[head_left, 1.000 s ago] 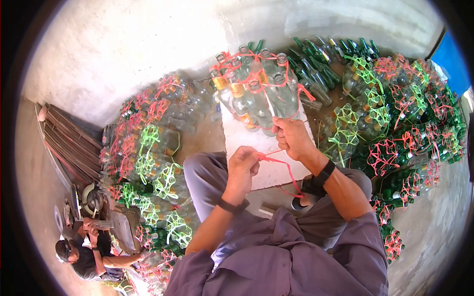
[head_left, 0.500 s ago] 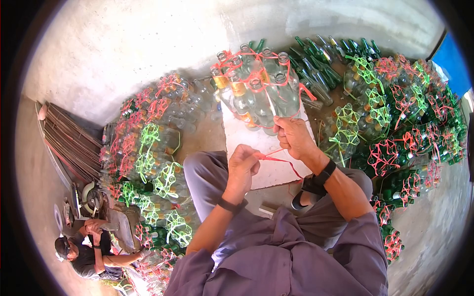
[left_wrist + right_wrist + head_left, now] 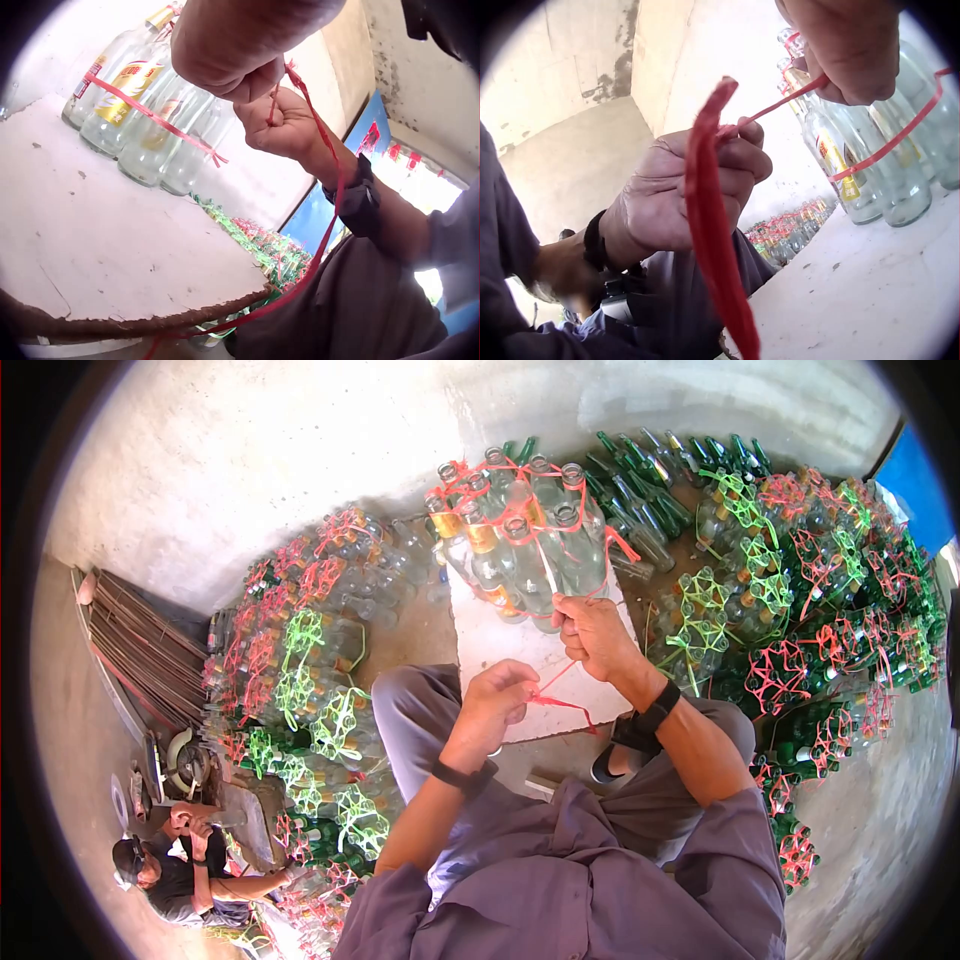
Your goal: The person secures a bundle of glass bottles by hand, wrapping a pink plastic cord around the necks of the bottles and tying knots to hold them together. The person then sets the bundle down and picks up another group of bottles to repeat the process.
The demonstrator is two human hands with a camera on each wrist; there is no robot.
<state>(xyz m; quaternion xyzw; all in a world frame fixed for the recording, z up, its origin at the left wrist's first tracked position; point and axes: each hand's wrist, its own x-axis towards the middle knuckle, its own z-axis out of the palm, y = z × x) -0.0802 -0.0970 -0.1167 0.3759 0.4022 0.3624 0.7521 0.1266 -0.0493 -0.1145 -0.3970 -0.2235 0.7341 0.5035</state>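
Observation:
In the head view a bundle of clear glass bottles [image 3: 505, 570] stands on a white board [image 3: 490, 642], with red plastic ribbon woven round the necks. A red band [image 3: 161, 121] also circles the bottles lower down. My left hand [image 3: 495, 702] pinches a red ribbon [image 3: 714, 225] between thumb and curled fingers, just above the board's near end. My right hand [image 3: 597, 640], close to the bundle's near side, grips the ribbon too. A thin length of it runs taut from hand to hand, while a loose tail hangs from the left fingers.
Tied bottle bundles crowd the floor on the left [image 3: 300, 660] and right [image 3: 760, 590]. Loose green bottles [image 3: 640, 485] lie behind the board, near the wall. Long thin rods [image 3: 140, 645] lie at far left. Another person [image 3: 180, 875] sits at lower left.
My left hand has shifted slightly down and to the right. The ribbon's loose tail has become shorter below it. My right hand has hardly moved; the other person's hands have shifted.

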